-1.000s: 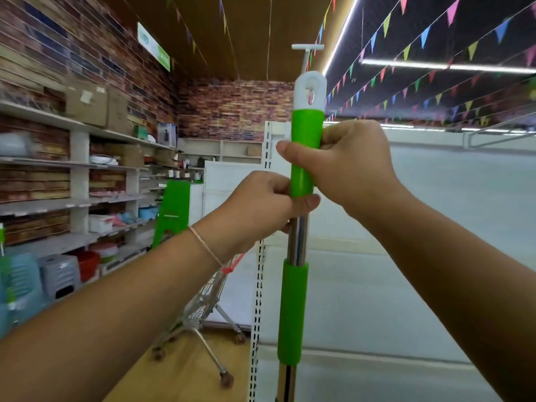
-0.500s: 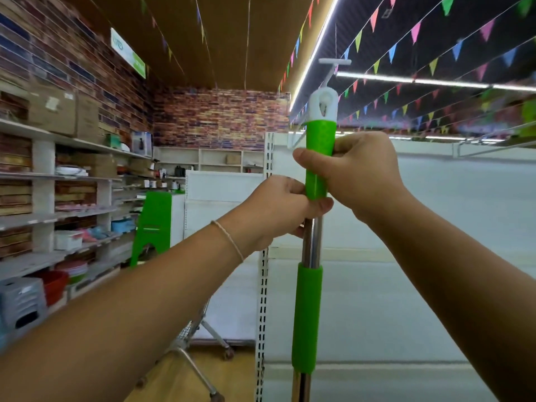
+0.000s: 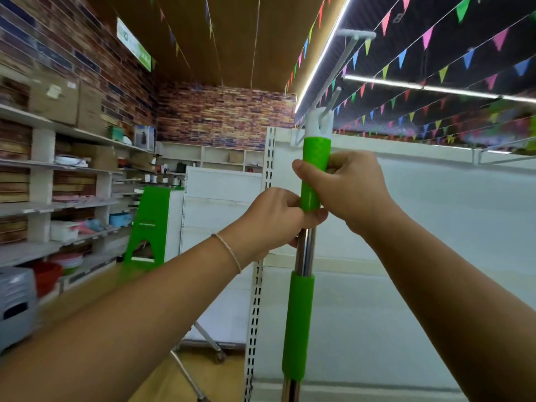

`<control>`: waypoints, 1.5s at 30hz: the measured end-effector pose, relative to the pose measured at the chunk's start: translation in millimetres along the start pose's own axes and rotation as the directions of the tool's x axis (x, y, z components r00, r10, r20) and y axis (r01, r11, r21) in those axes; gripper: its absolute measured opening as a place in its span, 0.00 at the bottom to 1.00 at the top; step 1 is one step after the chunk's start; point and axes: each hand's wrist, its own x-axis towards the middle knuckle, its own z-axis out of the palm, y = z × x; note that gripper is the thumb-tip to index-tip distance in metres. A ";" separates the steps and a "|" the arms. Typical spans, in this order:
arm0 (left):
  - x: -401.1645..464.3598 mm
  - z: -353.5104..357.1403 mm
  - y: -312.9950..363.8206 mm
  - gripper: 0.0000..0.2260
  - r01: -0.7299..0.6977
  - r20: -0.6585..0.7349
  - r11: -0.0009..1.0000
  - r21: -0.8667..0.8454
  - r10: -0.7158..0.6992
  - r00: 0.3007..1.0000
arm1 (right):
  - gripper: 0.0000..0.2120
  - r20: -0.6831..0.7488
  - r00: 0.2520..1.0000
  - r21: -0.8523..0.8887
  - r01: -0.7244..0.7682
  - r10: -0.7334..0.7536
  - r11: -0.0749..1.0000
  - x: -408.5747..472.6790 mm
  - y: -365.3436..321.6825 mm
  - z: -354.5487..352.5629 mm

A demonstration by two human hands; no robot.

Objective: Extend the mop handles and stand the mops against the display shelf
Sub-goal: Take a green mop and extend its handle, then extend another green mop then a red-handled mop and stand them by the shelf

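In the head view, a mop handle [image 3: 304, 250] stands upright in front of the white display shelf [image 3: 435, 227], held at chest height. The right hand [image 3: 348, 190] wraps its fingers around the upper green grip [image 3: 314, 169], just under the white hanging cap [image 3: 319, 123]. The left hand [image 3: 278, 219] closes around the steel tube right below that grip, the two hands touching. A second green sleeve [image 3: 298, 323] sits lower on the tube. The mop head is out of view. Judging by this hold, the handle is mid-extension or being locked; leaning it against the shelf is not yet done, and no other mop shows.
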 end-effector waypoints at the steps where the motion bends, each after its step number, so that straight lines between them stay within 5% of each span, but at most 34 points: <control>1: 4.1 0.7 -3.1 0.14 0.003 -0.018 1.000 0.007 -0.003 1.000 | 0.22 0.004 1.000 -0.008 -0.001 0.001 1.000 3.9 3.6 3.5; 19: 84.0 12.0 -49.5 0.16 0.169 -0.232 0.985 0.034 -0.156 0.960 | 0.22 0.151 0.978 -0.044 -0.137 0.142 0.990 66.2 63.2 56.1; 30: 79.0 11.6 -55.1 0.17 0.161 -0.232 0.987 -0.003 -0.157 0.960 | 0.23 0.163 0.968 -0.060 -0.184 0.191 0.981 65.7 63.8 62.2; 35: 46.2 -5.6 -63.0 0.06 0.220 -0.174 0.971 0.095 -0.201 0.964 | 0.15 0.113 0.979 -0.222 -0.143 0.171 0.964 40.9 58.0 70.5; 37: 27.9 -23.3 -70.1 0.08 0.272 -0.168 0.947 0.168 -0.245 0.955 | 0.24 0.108 0.991 -0.408 -0.033 0.084 0.912 21.1 54.6 76.2; 39: 4.6 -46.7 -75.5 0.10 0.304 -0.162 0.887 0.348 -0.262 0.951 | 0.33 0.120 0.993 -0.486 0.068 -0.011 0.871 -2.4 45.8 83.4; 42: -38.6 -88.6 -81.5 0.12 0.225 -0.132 0.591 0.774 -0.197 0.971 | 0.30 0.191 0.978 -0.481 0.172 -0.089 0.860 -34.9 24.7 103.6; 45: -90.3 -131.9 -91.9 0.13 0.201 -0.102 0.373 0.906 -0.268 0.958 | 0.27 0.270 0.953 -0.381 0.239 -0.140 0.893 -64.0 -0.3 134.6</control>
